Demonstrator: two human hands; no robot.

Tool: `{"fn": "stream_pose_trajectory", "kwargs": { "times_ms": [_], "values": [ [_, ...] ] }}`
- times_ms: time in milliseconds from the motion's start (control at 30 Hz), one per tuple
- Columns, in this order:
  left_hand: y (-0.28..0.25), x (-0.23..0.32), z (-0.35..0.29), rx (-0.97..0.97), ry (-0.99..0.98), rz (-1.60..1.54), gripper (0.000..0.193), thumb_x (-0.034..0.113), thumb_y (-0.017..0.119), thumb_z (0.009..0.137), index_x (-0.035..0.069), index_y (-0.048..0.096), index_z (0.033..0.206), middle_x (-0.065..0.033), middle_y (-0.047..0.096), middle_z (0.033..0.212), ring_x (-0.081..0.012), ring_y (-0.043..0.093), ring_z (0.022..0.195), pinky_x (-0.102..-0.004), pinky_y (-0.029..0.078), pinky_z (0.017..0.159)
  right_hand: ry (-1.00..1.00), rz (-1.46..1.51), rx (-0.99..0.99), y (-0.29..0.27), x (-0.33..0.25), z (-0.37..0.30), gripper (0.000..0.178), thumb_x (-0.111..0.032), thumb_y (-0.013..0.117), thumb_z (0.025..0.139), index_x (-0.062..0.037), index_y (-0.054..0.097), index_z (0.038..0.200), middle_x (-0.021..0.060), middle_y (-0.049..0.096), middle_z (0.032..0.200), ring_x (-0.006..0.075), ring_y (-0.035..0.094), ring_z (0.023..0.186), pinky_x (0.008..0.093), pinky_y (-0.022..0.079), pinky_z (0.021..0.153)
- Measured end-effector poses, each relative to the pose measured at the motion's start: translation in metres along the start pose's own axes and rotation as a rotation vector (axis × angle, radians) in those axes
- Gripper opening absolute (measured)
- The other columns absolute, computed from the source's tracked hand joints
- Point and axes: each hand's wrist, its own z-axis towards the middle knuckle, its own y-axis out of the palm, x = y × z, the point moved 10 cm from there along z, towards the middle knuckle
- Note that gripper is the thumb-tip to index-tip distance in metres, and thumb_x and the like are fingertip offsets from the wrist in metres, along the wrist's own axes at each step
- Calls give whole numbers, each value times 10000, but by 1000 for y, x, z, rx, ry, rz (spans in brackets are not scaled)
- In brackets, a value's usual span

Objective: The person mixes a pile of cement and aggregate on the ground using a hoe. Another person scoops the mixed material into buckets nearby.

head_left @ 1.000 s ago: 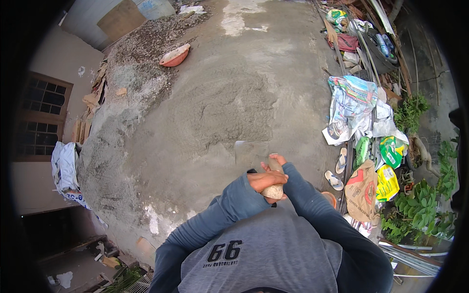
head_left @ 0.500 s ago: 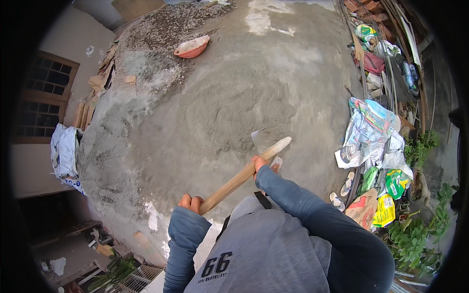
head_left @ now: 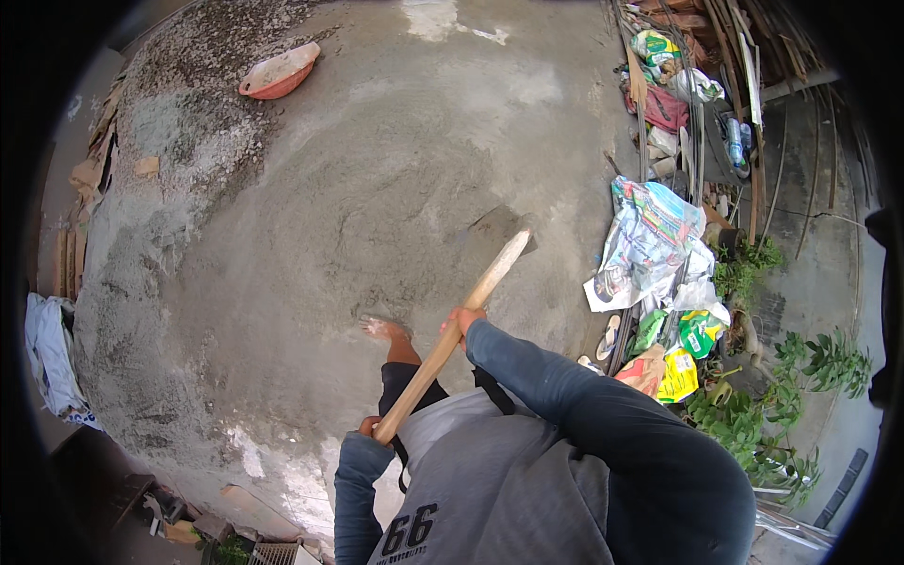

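Note:
Both my hands are closed round the wooden handle of a hoe (head_left: 435,367). My left hand (head_left: 369,427) grips its near end close to my body, partly hidden by the sleeve. My right hand (head_left: 462,321) holds the shaft farther up. The far end of the handle slants away to the right, where the grey blade is partly seen against wet grey cement mix (head_left: 405,207) spread on the ground. My bare foot (head_left: 388,330) rests at the near edge of the mix, left of the handle.
A red basin (head_left: 282,80) crusted with cement lies by gravel (head_left: 202,56) at the far left. Along the right are crumpled plastic sacks (head_left: 650,235), sandals (head_left: 610,334), long rods and green plants (head_left: 753,424). A white sack (head_left: 52,348) stands at the left edge.
My view has shifted right, and the hoe handle now points more steeply away from me. The blade's end has moved farther out over the mix. A bare foot now shows left of the handle.

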Motion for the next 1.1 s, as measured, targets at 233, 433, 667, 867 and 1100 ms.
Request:
{"fn": "stream_pose_trajectory", "kwargs": {
  "times_ms": [233,433,667,867,1100],
  "values": [
    [-32,58,134,-160,261,-42,552,117,741,670,109,552,1189,-183,658,818,-337,669,758,-392,523,683,-72,257,124,-2,-63,75,236,-26,516,757,17,426,971,188,531,741,336,570,590,499,548,585],
    [90,168,218,-516,259,-47,710,146,756,661,129,458,1305,-211,671,886,-366,671,828,-384,530,735,-189,168,288,-114,-174,167,219,-42,545,704,14,472,903,177,543,735,308,542,498,468,513,491],
    [330,342,315,-1095,109,-536,839,33,742,688,36,307,1405,-77,578,979,-205,584,895,-347,497,809,-180,-5,402,-299,-342,294,226,-56,559,693,-9,455,888,137,492,684,285,538,473,444,488,423],
    [425,510,435,-1006,100,-967,826,85,723,696,1,316,1410,-103,583,949,-185,578,825,-301,473,758,-242,-247,375,-405,-512,426,233,-144,592,776,-10,495,941,141,545,698,279,568,498,434,516,458],
    [453,573,548,-940,91,-798,761,91,712,685,-12,402,1373,-109,596,900,-185,579,784,-306,474,719,-121,-401,365,-425,-579,541,266,-155,600,790,38,530,958,193,592,664,320,590,498,436,519,494]
  ]
}}
